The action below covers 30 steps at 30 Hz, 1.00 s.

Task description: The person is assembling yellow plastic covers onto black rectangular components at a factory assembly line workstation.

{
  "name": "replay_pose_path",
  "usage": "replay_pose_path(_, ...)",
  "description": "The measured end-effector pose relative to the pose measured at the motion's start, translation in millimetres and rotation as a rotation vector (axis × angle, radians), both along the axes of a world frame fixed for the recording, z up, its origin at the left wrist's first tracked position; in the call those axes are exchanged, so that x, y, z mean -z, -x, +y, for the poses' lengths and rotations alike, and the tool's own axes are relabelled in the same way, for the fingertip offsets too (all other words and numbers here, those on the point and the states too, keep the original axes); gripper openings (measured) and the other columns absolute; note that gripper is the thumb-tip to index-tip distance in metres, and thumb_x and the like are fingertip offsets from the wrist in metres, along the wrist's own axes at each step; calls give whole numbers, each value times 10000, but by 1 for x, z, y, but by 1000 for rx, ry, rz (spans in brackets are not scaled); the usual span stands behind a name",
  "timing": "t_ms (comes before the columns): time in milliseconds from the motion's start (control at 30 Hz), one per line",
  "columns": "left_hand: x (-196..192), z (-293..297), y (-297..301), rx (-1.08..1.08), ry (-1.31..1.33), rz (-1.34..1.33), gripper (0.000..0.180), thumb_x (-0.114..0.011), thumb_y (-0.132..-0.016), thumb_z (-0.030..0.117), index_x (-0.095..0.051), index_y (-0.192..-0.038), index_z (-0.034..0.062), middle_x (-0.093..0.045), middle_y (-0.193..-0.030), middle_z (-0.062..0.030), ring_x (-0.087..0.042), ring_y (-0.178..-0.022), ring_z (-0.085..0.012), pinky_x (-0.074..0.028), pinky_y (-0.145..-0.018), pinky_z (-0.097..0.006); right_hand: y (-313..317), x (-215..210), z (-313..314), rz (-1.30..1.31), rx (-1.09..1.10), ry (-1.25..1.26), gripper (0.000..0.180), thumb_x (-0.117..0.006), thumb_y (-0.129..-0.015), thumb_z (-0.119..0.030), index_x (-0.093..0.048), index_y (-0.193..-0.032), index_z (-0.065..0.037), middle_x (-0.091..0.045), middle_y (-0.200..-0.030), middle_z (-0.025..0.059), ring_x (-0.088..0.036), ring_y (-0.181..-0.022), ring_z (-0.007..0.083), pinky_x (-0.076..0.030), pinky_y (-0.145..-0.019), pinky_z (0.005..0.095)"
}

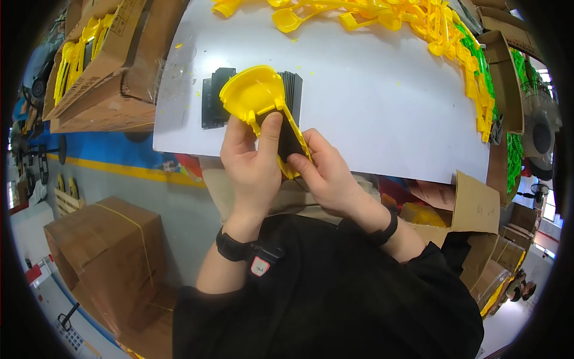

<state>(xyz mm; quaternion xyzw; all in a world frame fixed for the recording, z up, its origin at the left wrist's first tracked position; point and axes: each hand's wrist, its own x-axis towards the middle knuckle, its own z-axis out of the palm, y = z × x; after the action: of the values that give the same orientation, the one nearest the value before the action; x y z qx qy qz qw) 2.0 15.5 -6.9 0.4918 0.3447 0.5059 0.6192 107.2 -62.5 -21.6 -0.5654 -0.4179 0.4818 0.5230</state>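
Both my hands are closed on a yellow plastic scoop-shaped part, held tilted above the near edge of the table. Its rounded hollow end points up and away; a long yellow frame runs down toward me. Within that frame lies a flat black panel. My left hand grips below the hollow end, thumb on top by the panel's upper end. With thumb and fingers, my right hand pinches the frame's lower right side and the panel's edge. Behind the part, black panels lie stacked on the table, partly hidden.
Many yellow scoop-shaped parts are heaped along the white table's far and right edges, with green pieces beside them. An open carton of yellow parts stands at left. Other cartons stand lower left and right.
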Motion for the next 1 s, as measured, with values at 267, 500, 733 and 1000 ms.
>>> replay_pose_path(267,12,-11,-3,28,311,2,212,-567,-996,248,-542,-1055,46,-597,-899,-3,-558,-771,-53,-453,-655,-208,5,16,0,-158,76,-29,157,-502,-954,-40,-399,-1058,16,-637,-797,212,-639,-695,342,-481,-611,372)
replay_pose_path(500,24,-13,-2,108,103,77,159,-569,-983,151,-559,-1051,7,-614,-901,-32,-565,-788,-75,-463,-689,-231,7,6,-4,-120,72,30,193,-505,-958,-51,-374,-1083,16,-628,-772,207,-638,-689,335,-464,-598,389)
replay_pose_path(733,30,-5,2,179,165,20,151,-589,-973,140,-578,-1041,6,-621,-910,-31,-573,-808,-76,-469,-702,-232,6,10,-1,-76,73,10,150,-539,-944,-52,-455,-1043,23,-636,-778,189,-638,-672,284,-458,-598,370)
replay_pose_path(1000,-1,-11,-1,163,293,75,274,-518,-1012,332,-568,-992,63,-584,-826,25,-492,-665,-27,-372,-545,-186,7,7,-1,-127,103,-6,131,-510,-953,-40,-443,-1045,25,-642,-768,165,-662,-689,277,-501,-646,348)
